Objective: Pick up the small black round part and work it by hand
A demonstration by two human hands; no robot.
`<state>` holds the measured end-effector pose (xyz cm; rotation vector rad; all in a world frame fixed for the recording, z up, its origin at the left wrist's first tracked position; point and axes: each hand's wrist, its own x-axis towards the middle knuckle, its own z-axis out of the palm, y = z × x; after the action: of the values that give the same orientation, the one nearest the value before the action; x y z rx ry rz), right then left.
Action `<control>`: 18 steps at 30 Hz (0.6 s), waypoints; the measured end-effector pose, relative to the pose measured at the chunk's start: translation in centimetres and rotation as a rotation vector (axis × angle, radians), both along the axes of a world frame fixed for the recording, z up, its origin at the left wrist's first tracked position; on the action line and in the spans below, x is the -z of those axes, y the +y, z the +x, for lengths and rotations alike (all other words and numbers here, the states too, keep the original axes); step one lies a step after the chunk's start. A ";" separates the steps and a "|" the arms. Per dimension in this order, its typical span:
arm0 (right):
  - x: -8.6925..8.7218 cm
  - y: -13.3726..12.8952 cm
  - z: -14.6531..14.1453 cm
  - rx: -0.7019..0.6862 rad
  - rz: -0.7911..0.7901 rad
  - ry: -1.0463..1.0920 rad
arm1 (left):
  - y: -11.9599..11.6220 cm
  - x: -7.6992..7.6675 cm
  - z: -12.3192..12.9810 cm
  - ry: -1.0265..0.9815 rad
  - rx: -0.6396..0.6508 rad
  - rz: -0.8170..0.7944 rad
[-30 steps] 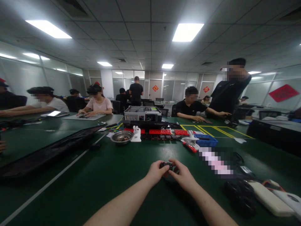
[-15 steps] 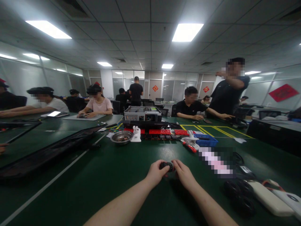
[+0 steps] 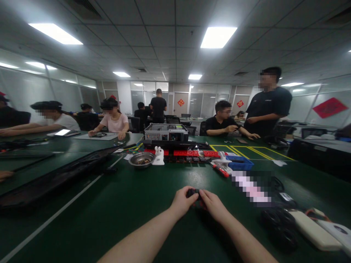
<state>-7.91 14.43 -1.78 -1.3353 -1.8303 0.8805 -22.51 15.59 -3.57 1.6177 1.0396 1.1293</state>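
Between my hands, just above the green table, is a small black object with reddish parts; its exact kind is too small and dark to tell. My left hand grips it from the left, thumb across its near side. From the right, my right hand closes on it with thumb and fingertips, covering much of that side. A metal bowl holding small pieces stands farther away, beside a white stand.
An open metal computer case sits beyond red strips. Right of centre lie a red-handled tool and a blue tray. A long black panel occupies the left; a cream block lies at near right. Co-workers surround the table.
My right fingers have moved left over the black object, hiding more of it. Across the table, the standing person's raised arm has come down.
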 end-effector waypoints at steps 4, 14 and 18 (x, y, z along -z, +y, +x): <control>0.4 0.2 0.1 0.018 -0.035 0.023 | -0.3 -0.3 0.0 -0.009 0.007 -0.006; 0.1 0.1 0.1 -0.032 -0.031 -0.003 | -0.4 -0.2 -0.1 0.010 0.007 0.012; -0.3 0.2 0.1 -0.057 -0.030 0.030 | -0.4 -0.3 0.0 -0.064 0.037 -0.019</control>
<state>-7.80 14.61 -1.53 -1.2869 -1.8463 0.9559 -22.50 15.24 -3.26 1.5694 0.9730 1.1362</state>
